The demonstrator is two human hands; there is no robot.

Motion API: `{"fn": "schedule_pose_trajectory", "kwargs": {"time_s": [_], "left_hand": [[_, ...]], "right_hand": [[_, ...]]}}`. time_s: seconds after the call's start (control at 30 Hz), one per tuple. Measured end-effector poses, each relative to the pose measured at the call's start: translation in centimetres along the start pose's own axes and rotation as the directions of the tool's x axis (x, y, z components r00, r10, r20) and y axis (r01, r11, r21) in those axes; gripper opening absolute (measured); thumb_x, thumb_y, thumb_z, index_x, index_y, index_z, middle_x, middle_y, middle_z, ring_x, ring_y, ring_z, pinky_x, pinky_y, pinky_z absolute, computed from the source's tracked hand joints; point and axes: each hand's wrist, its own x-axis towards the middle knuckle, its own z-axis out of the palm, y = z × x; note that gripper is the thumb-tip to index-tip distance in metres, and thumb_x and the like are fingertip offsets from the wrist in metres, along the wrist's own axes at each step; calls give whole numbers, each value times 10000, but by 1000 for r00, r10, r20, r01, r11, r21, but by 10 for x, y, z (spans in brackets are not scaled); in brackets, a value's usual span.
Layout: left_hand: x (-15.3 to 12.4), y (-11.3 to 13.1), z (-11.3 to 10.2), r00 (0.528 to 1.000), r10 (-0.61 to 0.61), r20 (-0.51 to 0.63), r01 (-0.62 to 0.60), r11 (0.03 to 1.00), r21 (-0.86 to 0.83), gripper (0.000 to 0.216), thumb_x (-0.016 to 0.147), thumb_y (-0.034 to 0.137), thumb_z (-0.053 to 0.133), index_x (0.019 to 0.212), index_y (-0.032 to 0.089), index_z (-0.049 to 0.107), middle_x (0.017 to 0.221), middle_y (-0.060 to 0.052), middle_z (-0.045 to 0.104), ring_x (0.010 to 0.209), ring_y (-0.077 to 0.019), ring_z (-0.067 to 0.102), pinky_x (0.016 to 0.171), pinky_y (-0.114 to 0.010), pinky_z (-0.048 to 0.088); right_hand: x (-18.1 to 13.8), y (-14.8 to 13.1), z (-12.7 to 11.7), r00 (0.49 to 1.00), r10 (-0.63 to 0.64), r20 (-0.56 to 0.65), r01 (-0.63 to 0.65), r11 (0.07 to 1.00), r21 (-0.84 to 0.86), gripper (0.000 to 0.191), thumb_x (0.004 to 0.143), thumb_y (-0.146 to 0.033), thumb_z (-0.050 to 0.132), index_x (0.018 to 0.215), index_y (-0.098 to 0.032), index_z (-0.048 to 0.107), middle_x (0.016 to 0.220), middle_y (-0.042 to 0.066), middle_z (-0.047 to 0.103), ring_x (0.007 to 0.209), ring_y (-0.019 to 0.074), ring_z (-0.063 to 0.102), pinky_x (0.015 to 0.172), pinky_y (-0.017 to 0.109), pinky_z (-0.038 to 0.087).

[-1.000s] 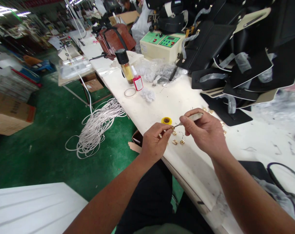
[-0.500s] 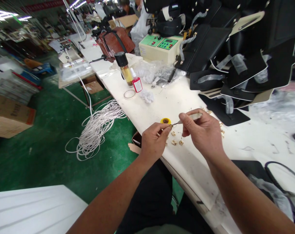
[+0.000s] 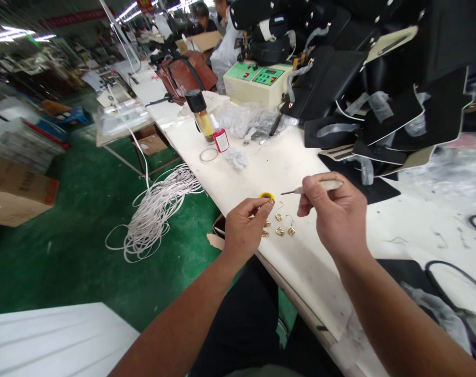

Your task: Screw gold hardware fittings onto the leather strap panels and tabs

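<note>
My left hand (image 3: pixel 245 228) is closed over the front edge of the white table (image 3: pixel 285 162), pinching a small gold metal fitting (image 3: pixel 267 215) between thumb and fingers. My right hand (image 3: pixel 335 214) is closed on a thin pointed tool (image 3: pixel 312 187) whose tip points left, a little apart from the left hand. Several loose gold fittings (image 3: pixel 279 230) lie on the table between the two hands. A small yellow cap (image 3: pixel 266 197) sits just beyond the left fingers.
Farther back stand a dark-capped glass bottle (image 3: pixel 200 114), a red-labelled small bottle (image 3: pixel 221 137), a clear ring (image 3: pixel 209 154) and crumpled paper (image 3: pixel 236 157). A green-topped control box (image 3: pixel 257 81) and stacked black leather panels (image 3: pixel 383 115) fill the right. White cord (image 3: pixel 159 204) is coiled on the green floor.
My right hand has lifted and drawn the tool to the right, away from the fitting. The left hand has lowered slightly toward the loose fittings.
</note>
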Motion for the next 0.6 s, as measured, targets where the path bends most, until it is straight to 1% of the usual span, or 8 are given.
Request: {"fn": "schedule_pose_trajectory", "kwargs": {"time_s": [0.07,0.1,0.17,0.23,0.37,0.47,0.6], "left_hand": [[-2,4,4,996,-83,40,88,986,-145,250,878,405,764,978,179,798,592,29,635,505,-100,554,471,-212,470],[-3,6,6,993,-102,51,111,972,-207,278,866,421,774,981,170,796,603,24,643,500,-95,548,457,-208,462],[-4,10,8,992,-121,45,129,944,-304,312,842,437,797,981,157,793,706,-7,703,512,-85,554,439,-200,454],[-3,11,10,991,-133,35,136,922,-364,320,827,436,814,976,153,792,815,-35,743,523,-76,562,428,-193,444],[-3,7,9,990,-126,60,139,906,-400,301,847,435,806,972,161,797,822,-35,747,518,-68,555,434,-192,446],[-3,6,8,990,-117,73,137,901,-413,308,847,444,807,977,165,795,834,-35,748,520,-67,552,433,-197,447],[-4,8,8,990,-128,60,142,890,-433,323,825,441,824,981,160,788,834,-35,743,527,-71,557,425,-198,441]], "right_hand": [[1,9,4,995,84,58,-93,982,166,282,876,-475,798,875,-212,695,673,-26,692,497,107,609,493,241,476],[1,13,6,988,129,83,-145,959,245,282,863,-467,812,880,-209,699,692,-24,697,493,101,604,484,237,472],[1,19,11,973,204,107,-229,895,382,276,849,-447,825,881,-205,697,693,-27,693,481,86,583,463,217,447],[0,21,15,961,251,118,-276,835,476,272,839,-431,831,868,-200,691,673,-32,681,471,75,564,451,202,425],[-3,21,19,945,290,150,-325,784,529,283,811,-428,846,858,-194,694,653,-35,668,469,71,545,450,198,414],[-4,22,20,939,301,167,-342,777,528,279,819,-430,837,862,-199,688,663,-38,667,475,71,538,448,198,406],[-5,24,20,937,306,167,-348,781,519,277,827,-426,830,874,-201,676,667,-45,659,479,71,532,455,199,407]]}}
